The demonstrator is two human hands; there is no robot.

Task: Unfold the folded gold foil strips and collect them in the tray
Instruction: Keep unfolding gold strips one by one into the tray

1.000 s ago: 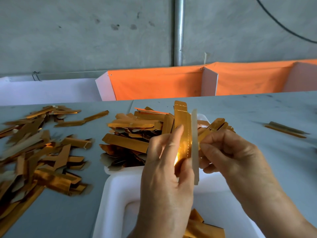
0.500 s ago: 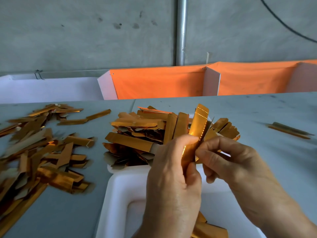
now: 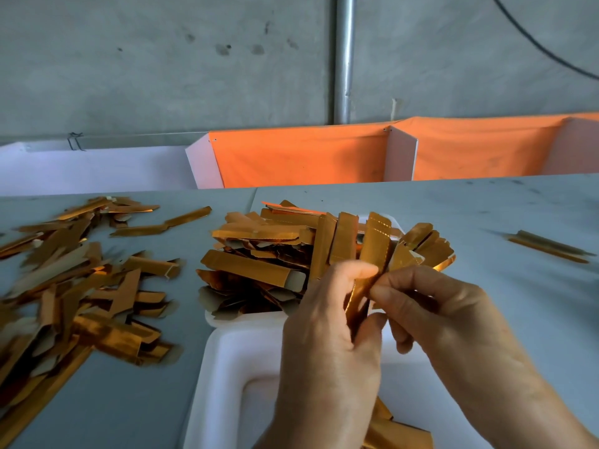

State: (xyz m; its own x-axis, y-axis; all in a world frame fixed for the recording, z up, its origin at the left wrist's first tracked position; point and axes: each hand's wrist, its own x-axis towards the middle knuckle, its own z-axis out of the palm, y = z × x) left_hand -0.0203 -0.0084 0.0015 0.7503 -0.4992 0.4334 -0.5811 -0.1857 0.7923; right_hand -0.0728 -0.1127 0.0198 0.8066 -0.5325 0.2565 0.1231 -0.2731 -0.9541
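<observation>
While both hands work one gold foil strip (image 3: pixel 372 251) above the white tray (image 3: pixel 227 351), the left hand (image 3: pixel 327 345) keeps its grip pinched on the lower part and the right hand (image 3: pixel 434 315) nips the edge with thumb and fingertips. Opening it well likely means peeling along the crease, not across, so the foil does not tear. Finished strips (image 3: pixel 269 254) pile at the tray's far end; folded ones (image 3: pixel 74 286) wait on the counter (image 3: pixel 486 215) to the left.
</observation>
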